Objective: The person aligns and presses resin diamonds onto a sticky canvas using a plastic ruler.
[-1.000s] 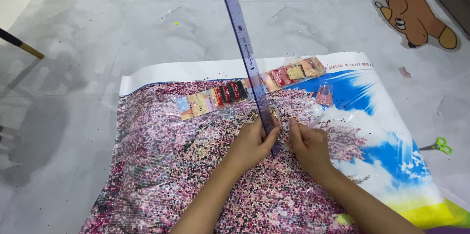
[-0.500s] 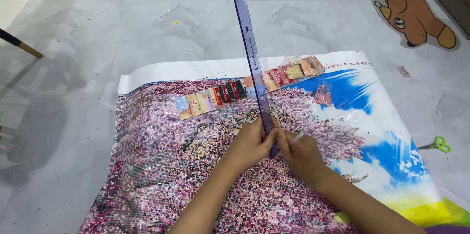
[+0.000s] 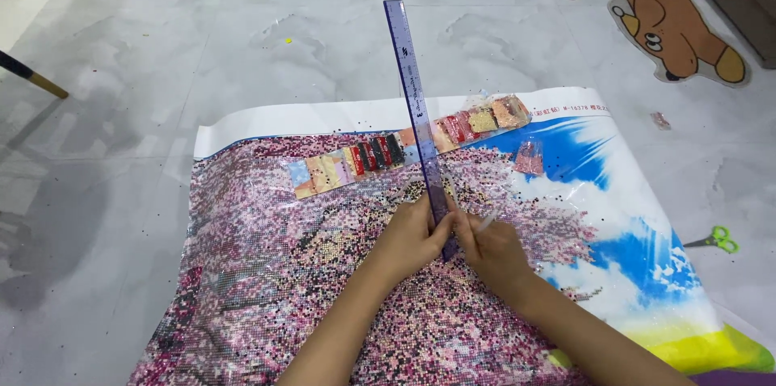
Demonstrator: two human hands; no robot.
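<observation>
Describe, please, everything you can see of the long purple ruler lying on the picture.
The ruler is a long, thin, translucent purple strip, plastic by its look, with fine markings along its edges. It lies flat, running from the grey floor at its far end across the row of small bead packets onto the pink beaded canvas. The left hand and right hand press on its near end from either side.

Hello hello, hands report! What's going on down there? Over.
Left hand pressing ruler on canvas. Right hand on ruler too, holds pen. Bead packets lie under ruler.
</observation>
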